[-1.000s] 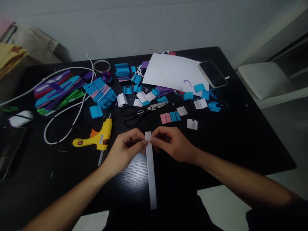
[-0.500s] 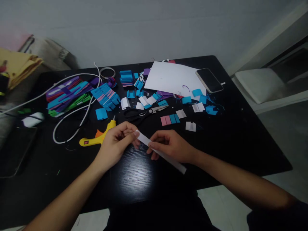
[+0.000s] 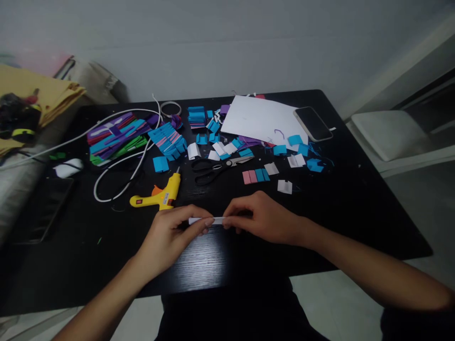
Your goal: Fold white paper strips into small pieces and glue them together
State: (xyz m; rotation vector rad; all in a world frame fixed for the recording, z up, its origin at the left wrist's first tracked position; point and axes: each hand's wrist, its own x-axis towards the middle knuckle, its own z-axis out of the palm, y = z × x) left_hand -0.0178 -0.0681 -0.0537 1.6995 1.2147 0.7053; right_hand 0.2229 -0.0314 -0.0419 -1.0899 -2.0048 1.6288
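Strip (image 3: 219,220), white, lower centre of frame: pinched by left hand (image 3: 174,237) and right hand (image 3: 266,219), apparently for steadiness.

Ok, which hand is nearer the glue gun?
Left. The left hand is just on the near side of the glue gun; the right hand is farther off, to the right.

The left hand (image 3: 174,231) and right hand (image 3: 266,220) cover parts of the strip (image 3: 218,220); its three o'clock end is hidden. On the gun (image 3: 172,185), the label (image 3: 165,198) is too small to read. At nine o'clock the edge cuts off the cable (image 3: 95,188). Between nine and ten, a dark thing (image 3: 20,116) is too blurred to name.
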